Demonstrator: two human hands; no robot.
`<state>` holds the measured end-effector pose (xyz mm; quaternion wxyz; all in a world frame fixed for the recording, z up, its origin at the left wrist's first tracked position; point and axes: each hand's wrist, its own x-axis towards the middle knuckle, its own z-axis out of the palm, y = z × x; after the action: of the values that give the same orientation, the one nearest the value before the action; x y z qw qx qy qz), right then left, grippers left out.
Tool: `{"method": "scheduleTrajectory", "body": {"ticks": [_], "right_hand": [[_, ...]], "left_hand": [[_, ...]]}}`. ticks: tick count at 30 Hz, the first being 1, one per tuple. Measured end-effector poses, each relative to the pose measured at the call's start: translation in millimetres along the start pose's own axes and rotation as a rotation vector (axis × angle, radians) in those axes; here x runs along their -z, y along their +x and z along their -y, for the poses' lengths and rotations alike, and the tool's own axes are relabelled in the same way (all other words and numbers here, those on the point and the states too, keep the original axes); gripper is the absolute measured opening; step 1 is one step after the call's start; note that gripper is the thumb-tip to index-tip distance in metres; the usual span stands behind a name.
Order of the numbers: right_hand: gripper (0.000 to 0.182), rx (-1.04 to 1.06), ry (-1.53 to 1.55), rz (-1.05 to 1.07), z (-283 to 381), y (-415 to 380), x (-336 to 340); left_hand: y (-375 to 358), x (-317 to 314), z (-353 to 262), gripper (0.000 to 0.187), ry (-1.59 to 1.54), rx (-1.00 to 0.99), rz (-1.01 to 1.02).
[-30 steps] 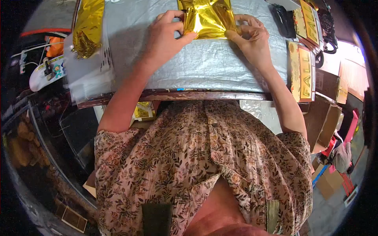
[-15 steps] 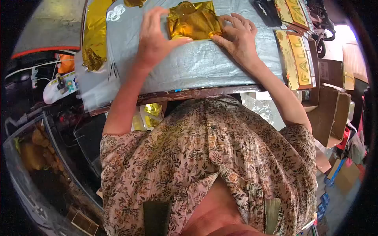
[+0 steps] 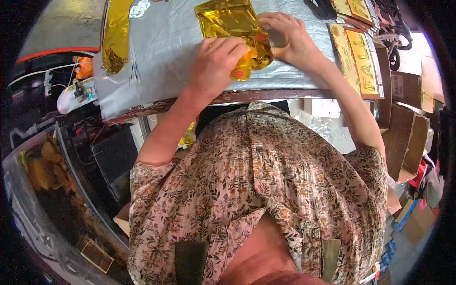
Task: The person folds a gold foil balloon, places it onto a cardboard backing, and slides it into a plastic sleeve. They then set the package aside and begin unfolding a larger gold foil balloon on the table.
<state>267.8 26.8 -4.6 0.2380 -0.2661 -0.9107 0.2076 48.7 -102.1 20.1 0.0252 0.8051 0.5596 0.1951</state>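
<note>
A folded gold foil sheet (image 3: pixel 230 21) lies on the silver-covered table (image 3: pixel 171 52) in front of me. My left hand (image 3: pixel 216 64) has its fingers curled over the foil's near edge and grips it. My right hand (image 3: pixel 287 35) presses on the foil's right side, fingers bent against it. The foil's near corner hangs slightly over the table edge under my left hand.
Another crumpled gold foil strip (image 3: pixel 114 35) lies at the table's left. Printed cards reading FALL (image 3: pixel 365 71) are stacked on the right. Cardboard boxes (image 3: pixel 403 137) stand to the right below the table. The table's wooden front edge (image 3: pixel 156 107) is near my body.
The foil has been drawn toward me and to the right. My left hand shifted from its left side to its near edge. My right hand stayed on its right side.
</note>
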Motion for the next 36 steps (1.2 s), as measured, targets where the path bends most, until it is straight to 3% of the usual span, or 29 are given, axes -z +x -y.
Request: {"method": "scheduleTrajectory", "body": {"ticks": [3, 7, 12, 16, 20, 29, 31, 32, 34, 35, 36], "right_hand": [[0.058, 0.027, 0.032, 0.072, -4.7, 0.4, 15.5], [0.029, 0.125, 0.150, 0.015, 5.9, 14.0, 29.5], [0.029, 0.267, 0.067, 0.086, -0.3, 25.0, 20.4], [0.037, 0.339, -0.122, 0.138, -6.6, 25.0, 7.2], [0.027, 0.297, 0.021, 0.166, -1.0, 31.3, 15.9], [0.027, 0.163, -0.001, 0.298, -2.8, 42.8, 12.5], [0.027, 0.676, 0.188, -0.149, -12.0, 49.1, -1.9], [0.027, 0.675, 0.184, -0.149, -18.8, 43.0, 1.4], [0.028, 0.086, 0.401, 0.113, 15.8, 42.8, 34.2], [0.028, 0.089, 0.398, 0.116, 1.0, 44.8, 25.2], [0.029, 0.331, 0.561, -0.051, 0.5, 55.6, 18.9]], "left_hand": [[-7.0, -7.1, 21.7, 0.033, -0.014, -0.124, -0.089], [-4.8, 3.0, 43.7, 0.035, -0.119, -0.220, -0.039], [-6.4, 7.5, 56.5, 0.043, -0.202, -0.213, -0.029], [-15.0, 18.7, 47.6, 0.058, -0.033, -0.168, -0.143], [-28.1, 34.5, 9.8, 0.067, 0.211, -0.074, -0.111], [-9.2, 1.1, -18.0, 0.061, 0.049, 0.017, -0.051], [-10.2, -1.7, -16.0, 0.060, 0.078, 0.010, -0.039], [-11.3, -1.7, -14.2, 0.058, 0.049, 0.008, -0.041], [-13.7, -3.2, -10.8, 0.057, 0.017, 0.010, -0.045], [-14.2, -5.0, -8.1, 0.055, -0.009, -0.006, -0.071], [-14.4, -5.8, -6.3, 0.053, -0.034, -0.021, -0.095]]}}
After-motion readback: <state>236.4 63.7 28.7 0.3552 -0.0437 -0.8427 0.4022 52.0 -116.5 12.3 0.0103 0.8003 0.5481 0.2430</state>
